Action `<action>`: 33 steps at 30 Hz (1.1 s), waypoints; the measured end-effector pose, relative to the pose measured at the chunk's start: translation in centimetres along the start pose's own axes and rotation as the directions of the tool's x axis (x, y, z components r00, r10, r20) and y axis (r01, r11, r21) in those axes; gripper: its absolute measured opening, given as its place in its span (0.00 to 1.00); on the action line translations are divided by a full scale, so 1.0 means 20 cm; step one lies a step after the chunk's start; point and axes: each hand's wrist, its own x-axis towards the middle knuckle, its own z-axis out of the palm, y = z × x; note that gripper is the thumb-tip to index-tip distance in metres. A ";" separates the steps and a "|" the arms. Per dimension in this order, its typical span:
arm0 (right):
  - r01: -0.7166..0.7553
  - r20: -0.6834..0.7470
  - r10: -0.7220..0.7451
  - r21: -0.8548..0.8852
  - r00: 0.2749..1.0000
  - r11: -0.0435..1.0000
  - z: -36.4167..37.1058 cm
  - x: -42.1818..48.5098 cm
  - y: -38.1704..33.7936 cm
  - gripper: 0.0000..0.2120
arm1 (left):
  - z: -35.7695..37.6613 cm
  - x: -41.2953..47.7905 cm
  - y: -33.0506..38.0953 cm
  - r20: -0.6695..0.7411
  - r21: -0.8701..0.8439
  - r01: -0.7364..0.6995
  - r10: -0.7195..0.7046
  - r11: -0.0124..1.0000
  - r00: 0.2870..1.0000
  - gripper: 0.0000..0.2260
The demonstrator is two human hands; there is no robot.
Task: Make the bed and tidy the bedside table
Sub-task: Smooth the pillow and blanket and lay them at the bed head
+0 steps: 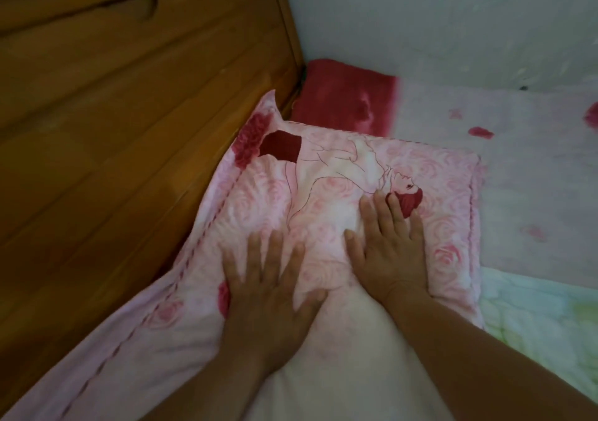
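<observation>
A soft, puffy pink pillow with printed roses and a drawn lady is laid at the head edge of the bed. It is touching the brown wooden headboard, near the corner by the white wall. It is pressed down by the left hand and the right hand. The fingers of both are held straight and spread, and nothing is gripped.

The pillow looks light and squashy, so it can probably be patted into shape. It is best lifted by its two short ends or its flat stitched border. The cloth looks smooth and thin, and may slip a little.

A fuzzy red cloth is tucked into the corner behind it. A pale pink sheet with red flowers is spread beside it, and a green and white quilt is seen nearer.
</observation>
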 end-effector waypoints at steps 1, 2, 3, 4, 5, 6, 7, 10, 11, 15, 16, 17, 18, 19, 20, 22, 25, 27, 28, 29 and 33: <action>-0.002 0.015 0.002 -0.015 1.000 1.000 -0.02 -0.01 0.00 0.34 | 0.03 0.01 0.00 0.000 -0.018 0.009 -0.009 1.000 1.000 0.34; -0.001 0.042 0.002 -0.028 0.999 1.000 -0.05 -0.01 -0.02 0.34 | 0.01 0.01 0.00 -0.033 -0.019 0.005 -0.005 1.000 0.999 0.33; -0.016 0.103 0.021 -0.048 0.994 0.999 -0.06 -0.03 -0.03 0.35 | 0.02 0.03 0.01 -0.043 -0.021 -0.014 0.013 1.000 0.999 0.33; -0.032 0.157 0.041 -0.062 0.987 0.998 -0.10 -0.05 -0.05 0.35 | 0.01 0.03 0.01 -0.028 -0.029 -0.012 0.011 1.000 1.000 0.33; -0.017 0.183 0.023 -0.037 0.983 0.999 -0.12 -0.10 -0.07 0.35 | 0.02 0.03 0.01 0.000 -0.038 0.004 -0.004 0.999 1.000 0.32; 0.020 0.217 -0.025 0.024 0.976 1.000 -0.18 -0.17 -0.08 0.35 | -0.02 0.02 0.02 0.040 -0.076 0.036 -0.033 0.996 0.999 0.32; 0.062 0.323 -0.092 0.101 0.942 0.993 -0.21 -0.26 -0.09 0.38 | -0.06 0.00 0.03 0.082 -0.095 0.073 -0.065 0.993 0.994 0.33; -0.006 0.670 -0.115 0.175 0.733 0.985 -0.42 -0.57 -0.05 0.61 | -0.23 -0.07 0.09 0.323 -0.097 0.082 -0.047 0.992 0.945 0.35; -0.001 0.698 -0.118 0.168 0.706 0.986 -0.51 -0.66 -0.06 0.62 | -0.31 -0.12 0.09 0.389 -0.108 0.025 0.019 0.994 0.921 0.33; -0.048 0.724 -0.112 0.196 0.681 0.979 -0.73 -0.79 -0.12 0.64 | -0.65 -0.35 0.07 0.497 -0.296 -0.045 0.194 0.954 0.846 0.23; -0.103 0.642 -0.072 0.230 0.763 0.968 -0.79 -0.81 -0.16 0.55 | -0.70 -0.41 0.05 0.437 -0.293 -0.019 0.151 0.956 0.887 0.24; -0.122 0.515 -0.045 0.286 0.856 0.950 -0.82 -0.85 -0.23 0.43 | -0.72 -0.49 0.00 0.359 -0.262 0.007 0.091 0.965 0.929 0.27; -0.081 0.376 -0.038 0.297 0.926 0.952 -0.84 -0.91 -0.28 0.34 | -0.69 -0.54 -0.03 0.278 -0.236 0.021 0.047 0.972 0.960 0.29; -0.025 0.272 -0.055 0.282 0.961 0.959 -0.84 -0.99 -0.31 0.31 | -0.66 -0.59 -0.06 0.192 -0.198 0.032 0.007 0.980 0.981 0.32; 0.041 0.263 -0.116 0.272 0.958 0.961 -0.81 -1.09 -0.34 0.30 | -0.62 -0.68 -0.09 0.131 -0.155 0.049 -0.028 0.987 0.991 0.34; 0.173 0.409 -0.253 0.222 0.877 0.960 -0.71 -1.28 -0.33 0.32 | -0.49 -0.86 -0.11 0.193 -0.091 0.102 -0.083 0.991 0.978 0.36; 0.242 0.536 -0.292 0.163 0.793 0.956 -0.66 -1.25 -0.30 0.44 | -0.41 -0.92 -0.18 0.516 -0.115 0.208 -0.120 0.971 0.848 0.34; 0.133 0.492 -0.217 0.201 0.843 0.971 -0.77 -1.15 -0.31 0.37 | -0.54 -0.81 -0.21 0.476 -0.218 0.229 -0.102 0.949 0.874 0.30; 0.093 0.396 -0.181 0.232 0.900 0.968 -0.83 -1.15 -0.35 0.33 | -0.62 -0.77 -0.23 0.279 -0.243 0.209 -0.138 0.947 0.950 0.30; 0.107 0.261 -0.171 0.244 0.950 0.964 -0.87 -1.20 -0.37 0.31 | -0.64 -0.78 -0.25 0.034 -0.228 0.195 -0.192 0.954 0.981 0.31; 0.248 0.486 -0.327 0.222 0.810 0.943 -0.69 -1.49 -0.39 0.33 | -0.42 -1.04 -0.23 0.380 -0.073 0.192 -0.151 0.979 0.912 0.46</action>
